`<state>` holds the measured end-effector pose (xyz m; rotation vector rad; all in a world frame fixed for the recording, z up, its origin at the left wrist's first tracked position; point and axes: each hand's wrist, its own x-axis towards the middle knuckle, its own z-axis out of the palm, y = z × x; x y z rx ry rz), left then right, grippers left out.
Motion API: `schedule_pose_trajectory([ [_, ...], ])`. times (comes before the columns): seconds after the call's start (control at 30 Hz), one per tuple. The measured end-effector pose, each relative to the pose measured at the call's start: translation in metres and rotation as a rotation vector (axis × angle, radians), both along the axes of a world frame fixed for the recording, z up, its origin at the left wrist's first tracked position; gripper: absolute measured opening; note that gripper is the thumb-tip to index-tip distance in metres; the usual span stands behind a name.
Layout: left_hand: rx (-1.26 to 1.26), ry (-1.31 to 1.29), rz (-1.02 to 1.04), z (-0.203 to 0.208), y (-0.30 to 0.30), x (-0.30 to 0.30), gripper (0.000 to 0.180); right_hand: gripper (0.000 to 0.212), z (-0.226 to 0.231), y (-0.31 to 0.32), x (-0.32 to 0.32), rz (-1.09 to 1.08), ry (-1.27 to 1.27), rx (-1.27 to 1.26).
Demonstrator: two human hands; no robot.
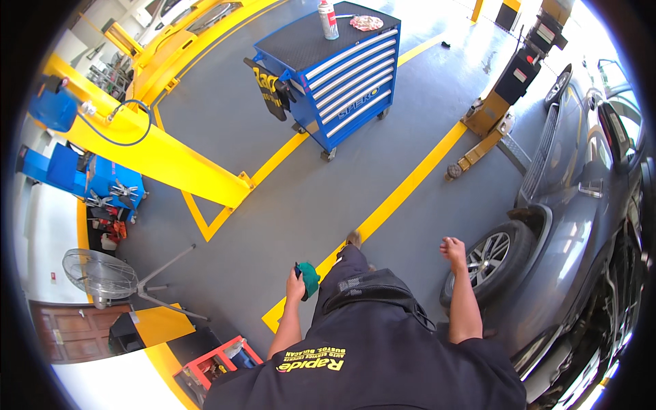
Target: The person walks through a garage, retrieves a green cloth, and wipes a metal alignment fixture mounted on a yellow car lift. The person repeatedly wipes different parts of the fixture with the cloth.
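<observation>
My left hand is closed around a dark green, rounded thing with a slim black part beside the fingers. Its exact kind cannot be made out. It hangs over the floor, left of my dark trousers. My right hand is raised on the other side, its fingers curled in and no object showing in them. Nearest to that hand is the front wheel of a dark grey car; from this view I cannot tell whether they touch, but a gap seems to lie between.
Ahead stands a blue tool cabinet on casters, carrying a spray can and a crumpled cloth. A lift post with an arm is beside the car. At left are a yellow post, a stand fan and a red cart.
</observation>
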<state>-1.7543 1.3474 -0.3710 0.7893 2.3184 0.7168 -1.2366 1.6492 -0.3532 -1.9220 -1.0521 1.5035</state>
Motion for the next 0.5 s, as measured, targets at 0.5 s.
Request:
schedule_pose_trajectory([
  [0.5,-0.402,-0.333,0.252,-0.074,0.139,-0.013,0.042,0.035,0.085,0.450,-0.297,0.232,0.460,-0.012],
])
